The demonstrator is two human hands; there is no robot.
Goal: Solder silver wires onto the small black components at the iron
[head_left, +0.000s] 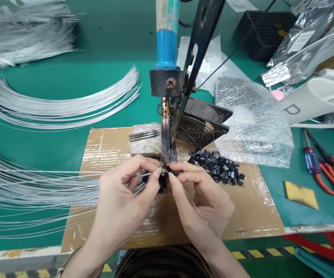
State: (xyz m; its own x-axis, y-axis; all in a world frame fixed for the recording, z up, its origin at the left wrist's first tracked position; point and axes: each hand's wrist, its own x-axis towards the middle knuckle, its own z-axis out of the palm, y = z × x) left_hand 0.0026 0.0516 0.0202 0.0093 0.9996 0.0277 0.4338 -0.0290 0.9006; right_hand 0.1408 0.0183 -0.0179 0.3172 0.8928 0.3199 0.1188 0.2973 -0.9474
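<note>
My left hand [126, 189] is closed in a pinch on a thin silver wire [39, 181] whose end meets the tip of the fixed soldering iron [165, 139]. My right hand [201, 193] is closed too, pinching a small black part [173, 170] right at that tip. A fine strand of wire runs down across my right hand. The iron hangs upright from a blue-handled holder [166, 42]. A pile of several small black parts [216, 166] lies just right of my hands on the taped cardboard sheet [250, 208].
Bundles of silver wires [62, 104] fan over the green table at left. A small black fan [201, 123] sits behind the iron. Bubble wrap [250, 123], a screwdriver [310, 154], red-handled scissors [331, 177] and a yellow sponge [301, 195] lie at right.
</note>
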